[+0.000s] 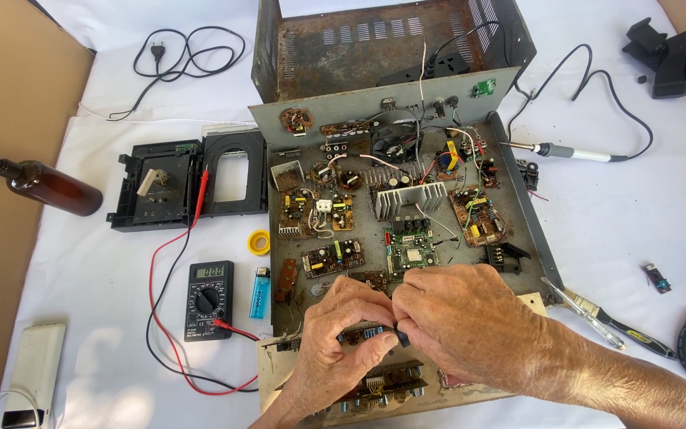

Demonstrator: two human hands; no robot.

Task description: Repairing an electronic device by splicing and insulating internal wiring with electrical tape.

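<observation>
Both hands, left (335, 334) and right (462, 318), pinch one small black part (401, 338); fingers curled tight.

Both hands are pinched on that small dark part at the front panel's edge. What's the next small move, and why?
Probably keep the left hand bracing the front panel while the right hand eases the small dark part gently. Both hands' fingertips meet on it, and they hide how it is attached, so force seems risky.

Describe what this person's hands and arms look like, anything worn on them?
Both the left hand and the right hand are bare: no gloves, rings, or watch visible. The forearms are bare too, with no sleeves in view. The hands look wrinkled, with veins showing.
</observation>
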